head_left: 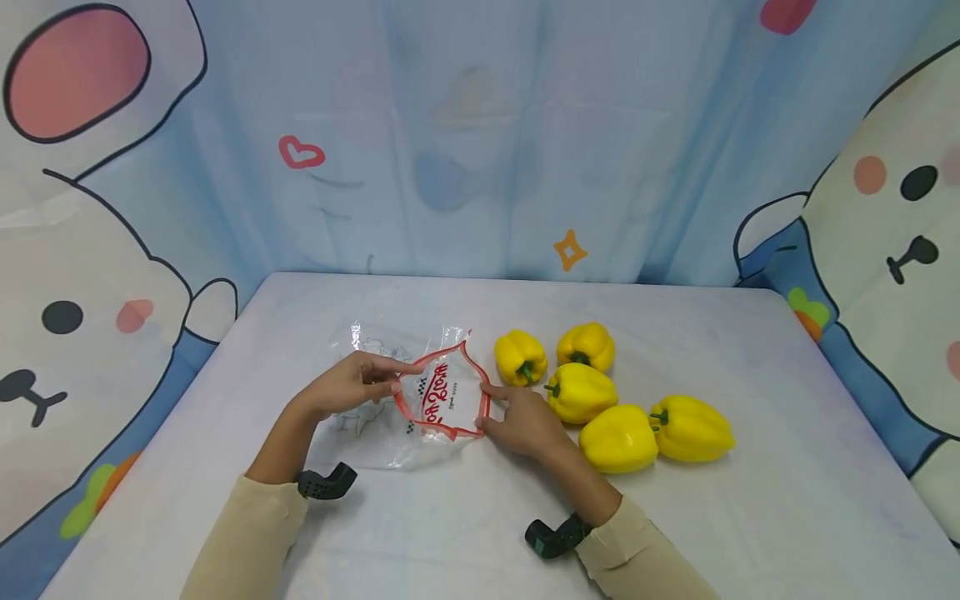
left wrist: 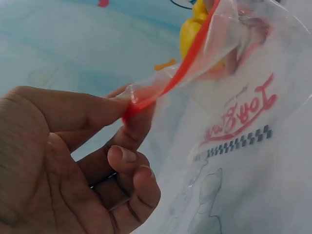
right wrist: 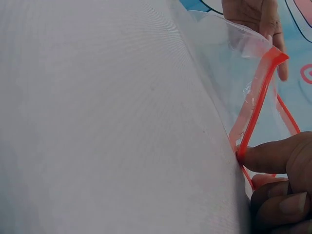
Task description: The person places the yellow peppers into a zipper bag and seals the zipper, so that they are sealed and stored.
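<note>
A clear plastic zip bag (head_left: pixel 452 396) with a red zip strip and red lettering lies on the table, its mouth spread apart towards the right. My left hand (head_left: pixel 351 385) pinches the red strip on the left side of the mouth between thumb and finger; the left wrist view shows this strip (left wrist: pixel 189 68) close up. On the opposite side, my right hand (head_left: pixel 527 421) grips the mouth's edge, thumb against the red strip (right wrist: pixel 256 114) in the right wrist view. Several yellow bell peppers (head_left: pixel 581 393) lie just right of the bag, outside it.
White cloth covers the table (head_left: pixel 420 533). Beyond its far edge hangs a light blue curtain (head_left: pixel 480 167) with cartoon prints. The right forearm passes close to the nearest yellow bell pepper (head_left: pixel 618 439). Each wrist wears a black camera (head_left: pixel 327 482).
</note>
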`<state>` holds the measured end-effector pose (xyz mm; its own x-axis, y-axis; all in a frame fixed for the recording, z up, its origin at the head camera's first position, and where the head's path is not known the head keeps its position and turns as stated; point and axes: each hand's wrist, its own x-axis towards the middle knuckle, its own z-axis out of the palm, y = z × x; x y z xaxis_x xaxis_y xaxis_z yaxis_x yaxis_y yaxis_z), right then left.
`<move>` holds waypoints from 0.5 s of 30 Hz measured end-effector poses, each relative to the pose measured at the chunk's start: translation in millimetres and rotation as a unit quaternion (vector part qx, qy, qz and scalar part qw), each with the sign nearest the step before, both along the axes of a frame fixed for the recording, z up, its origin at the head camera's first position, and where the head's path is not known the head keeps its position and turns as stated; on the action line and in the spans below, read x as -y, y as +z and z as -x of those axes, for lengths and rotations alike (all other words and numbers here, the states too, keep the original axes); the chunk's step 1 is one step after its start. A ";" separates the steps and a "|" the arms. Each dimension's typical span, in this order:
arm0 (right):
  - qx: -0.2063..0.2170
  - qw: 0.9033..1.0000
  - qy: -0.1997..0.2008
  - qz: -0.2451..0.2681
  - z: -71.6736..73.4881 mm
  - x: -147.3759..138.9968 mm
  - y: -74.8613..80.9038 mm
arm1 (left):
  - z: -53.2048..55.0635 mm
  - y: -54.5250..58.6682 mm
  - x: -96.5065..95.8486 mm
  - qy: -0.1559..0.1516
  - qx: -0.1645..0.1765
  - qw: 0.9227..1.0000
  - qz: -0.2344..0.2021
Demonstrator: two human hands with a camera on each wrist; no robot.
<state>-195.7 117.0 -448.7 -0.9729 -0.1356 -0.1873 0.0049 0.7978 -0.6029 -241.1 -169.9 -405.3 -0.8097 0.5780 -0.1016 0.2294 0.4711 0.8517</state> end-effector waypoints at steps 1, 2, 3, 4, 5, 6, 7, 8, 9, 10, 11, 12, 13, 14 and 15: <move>-0.002 1.000 0.002 -0.001 -0.1 -0.1 0.0 | -0.4 -0.4 -1.0 0.004 0.001 1.000 -0.002; -0.002 1.000 0.003 -0.002 -0.2 -0.1 0.0 | -0.9 -0.7 -2.0 0.011 0.001 1.000 -0.003; -0.003 1.000 0.004 -0.004 -0.2 -0.1 0.0 | -1.0 -1.6 -3.0 0.020 0.000 1.000 -0.001; -0.003 1.000 0.004 -0.004 -0.3 -0.1 -0.2 | -1.3 -2.1 -4.9 0.030 0.001 1.000 0.002; -0.004 1.000 0.005 -0.006 -0.3 0.0 -0.6 | -1.6 -2.6 -6.9 0.044 0.002 0.999 0.007; -0.005 1.000 0.005 -0.007 -0.4 -0.1 -0.8 | -1.9 -3.2 -9.0 0.061 0.004 0.998 0.014; -0.006 1.000 0.005 -0.008 -0.4 0.0 -1.1 | -2.3 -3.4 -11.4 0.079 0.004 0.997 0.024; -0.006 1.000 0.004 -0.009 -0.3 0.1 -1.4 | -2.7 -3.8 -14.0 0.097 0.003 0.995 0.033; -0.007 1.000 0.004 -0.009 -0.3 0.0 -1.5 | -3.0 -4.2 -16.8 0.115 0.003 0.993 0.041; -0.007 1.000 0.004 -0.009 -0.3 0.1 -1.6 | -3.4 -4.2 -19.4 0.128 0.000 0.991 0.047; -0.007 1.000 0.004 -0.011 -0.3 0.1 -1.6 | -4.1 -3.9 -21.9 0.141 0.000 0.989 0.050; -0.008 1.000 0.003 -0.012 -0.3 0.1 -1.6 | -4.9 -3.4 -24.2 0.150 -0.001 0.987 0.053; -0.008 1.000 0.004 -0.013 -0.3 0.1 -1.7 | -5.8 -2.6 -26.3 0.157 -0.002 0.986 0.053; -0.009 1.000 0.004 -0.014 -0.3 0.0 -1.6 | -6.5 -2.1 -28.1 0.160 -0.002 0.986 0.051; -0.010 1.000 0.004 -0.016 -0.3 -0.1 -1.6 | -7.3 -1.2 -29.4 0.163 -0.002 0.985 0.048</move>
<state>-195.4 117.1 -450.3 -0.9753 -0.1382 -0.1723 -0.0138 0.8165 -0.5772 -233.8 -140.5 -406.5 -0.9513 0.2744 -0.1407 0.0548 0.5993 0.7986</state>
